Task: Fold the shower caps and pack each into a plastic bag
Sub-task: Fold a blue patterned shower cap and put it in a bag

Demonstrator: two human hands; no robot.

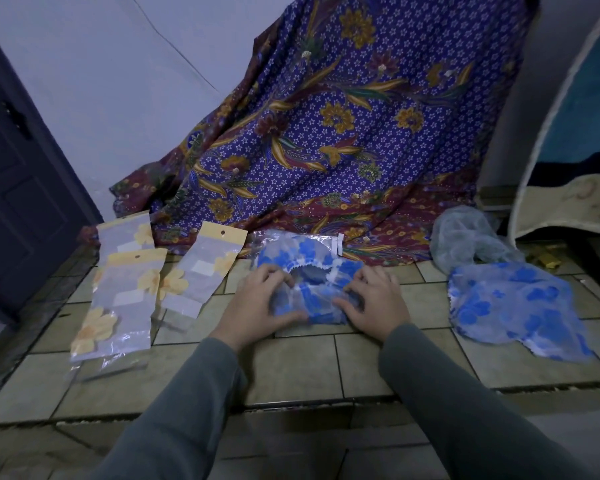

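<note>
While both hands, left [257,306] and right [374,299], press curled fingers into the cap [309,289] on the floor [291,368], it looks thin, soft and slippery; hold its folded edges.

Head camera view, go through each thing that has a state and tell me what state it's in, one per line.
Left hand: fingers curled, gripping the cap.
Right hand: fingers curled, gripping the cap.
Blue shower cap: partly folded, opening up.
Second blue cap: unfolded, lying flat.
Yellow-flower bags: packed, lying overlapped.
Clear bag: beneath the cap, contents unclear.
</note>
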